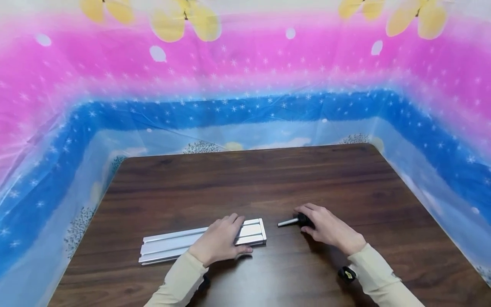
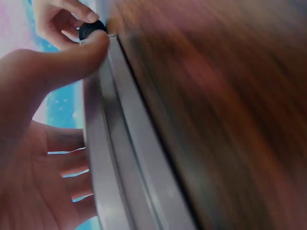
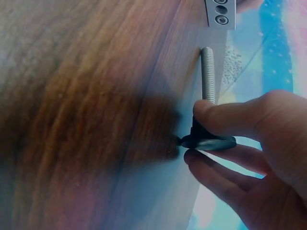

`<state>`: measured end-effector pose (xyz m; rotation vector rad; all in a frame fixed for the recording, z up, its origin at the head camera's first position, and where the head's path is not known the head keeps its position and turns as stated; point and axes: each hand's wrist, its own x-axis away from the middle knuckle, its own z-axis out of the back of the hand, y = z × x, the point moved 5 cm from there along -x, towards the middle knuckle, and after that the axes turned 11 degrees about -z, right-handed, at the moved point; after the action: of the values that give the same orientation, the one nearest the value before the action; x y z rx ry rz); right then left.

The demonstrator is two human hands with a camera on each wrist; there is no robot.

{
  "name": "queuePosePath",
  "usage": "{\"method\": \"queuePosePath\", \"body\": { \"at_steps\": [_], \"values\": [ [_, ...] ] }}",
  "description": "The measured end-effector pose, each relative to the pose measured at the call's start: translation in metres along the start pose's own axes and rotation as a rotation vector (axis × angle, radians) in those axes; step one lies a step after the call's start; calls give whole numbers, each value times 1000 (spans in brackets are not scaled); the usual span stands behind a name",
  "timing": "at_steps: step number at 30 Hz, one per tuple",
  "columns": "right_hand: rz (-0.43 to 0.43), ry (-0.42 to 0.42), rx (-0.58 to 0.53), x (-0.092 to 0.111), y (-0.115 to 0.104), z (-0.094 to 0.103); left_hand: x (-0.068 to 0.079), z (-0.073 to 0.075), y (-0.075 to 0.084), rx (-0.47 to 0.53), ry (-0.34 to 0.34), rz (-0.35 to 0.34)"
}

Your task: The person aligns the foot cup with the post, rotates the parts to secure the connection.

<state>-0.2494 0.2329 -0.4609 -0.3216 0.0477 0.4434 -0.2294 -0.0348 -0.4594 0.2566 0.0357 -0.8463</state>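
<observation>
A silver aluminium profile (image 1: pixel 165 245) with long grooves lies flat on the table, left of the middle. My left hand (image 1: pixel 220 238) grips it near its right end, fingers across the top and thumb along the near side. To the right, my right hand (image 1: pixel 330 228) pinches a levelling foot (image 1: pixel 288 222) by its black base, thumb opposite the fingers. In the right wrist view the foot's threaded stud (image 3: pixel 208 79) points at the profile's end plate (image 3: pixel 221 12), which has round holes with screws in them. A gap separates stud and plate.
The dark wooden table (image 1: pixel 238 183) has rounded far corners. A pink and blue patterned cloth (image 1: pixel 245 64) hangs round its back and sides. Beneath the right wrist shows a small black device (image 1: pixel 347 273).
</observation>
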Motion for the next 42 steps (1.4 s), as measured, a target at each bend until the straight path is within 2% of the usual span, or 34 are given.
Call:
{"method": "queuePosePath", "body": {
  "at_steps": [2,5,10,16,19,24,28,31,38,42],
  "values": [
    [19,19,-8,1,-3,0,-3,1,5,-46,30,-40],
    [43,48,-17,3,-8,0,-4,1,11,-72,49,-61],
    [62,58,-28,9,-16,0,-1,1,15,-54,29,-66],
    [47,40,-44,15,-21,-3,5,3,16,-78,14,-102],
    [55,60,-79,20,-23,-2,8,5,16,-83,14,-117],
    [66,113,-179,27,-34,6,14,19,16,-91,46,-132],
    [74,110,-280,29,-48,14,18,37,16,-75,66,-136],
    [108,97,-315,26,-59,18,21,44,15,-53,61,-123],
    [147,80,-321,18,-71,16,22,48,17,-8,55,-131],
    [177,116,-287,18,-74,16,20,46,16,-13,67,-148]
  ]
}}
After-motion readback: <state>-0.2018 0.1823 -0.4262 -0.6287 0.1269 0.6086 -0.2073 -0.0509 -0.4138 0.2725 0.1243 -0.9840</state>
